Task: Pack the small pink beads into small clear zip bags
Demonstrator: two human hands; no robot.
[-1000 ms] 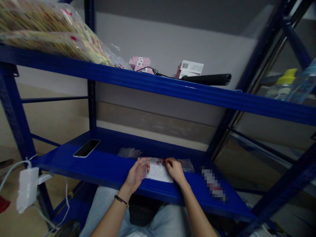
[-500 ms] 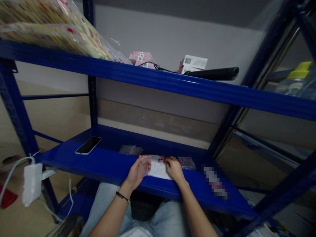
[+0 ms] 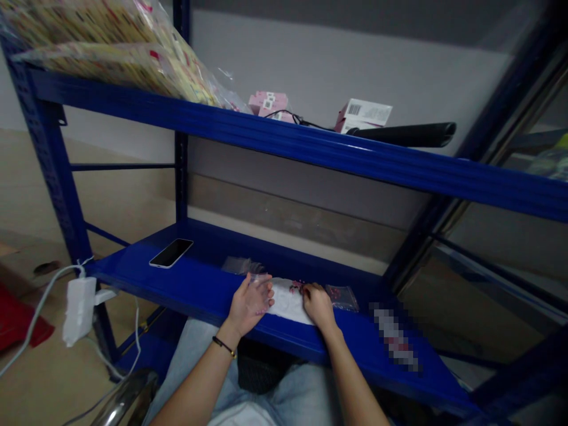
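My left hand (image 3: 245,309) is turned palm up, its fingers closed round a small clear plastic bag (image 3: 260,287). A few tiny pink pieces show near the bottom of that bag. To the right, a white cloth or paper sheet (image 3: 287,305) lies on the blue shelf, with small pink pieces (image 3: 296,286) heaped at its far edge. Over the right end of the sheet, my right hand (image 3: 318,305) has its fingers pinched together beside the heap. What sits between those fingertips is too small to make out.
Flat clear bags (image 3: 242,265) lie behind my left hand, and a filled clear bag (image 3: 342,297) is right of my right hand. A phone (image 3: 171,253) lies at left. The upper shelf beam (image 3: 266,136) crosses above; a white power adapter (image 3: 80,310) hangs at left.
The view has swung slightly left, so the scene sits further right. Small pink pieces now show low in the bag in my left hand. My right hand stays by the heap.
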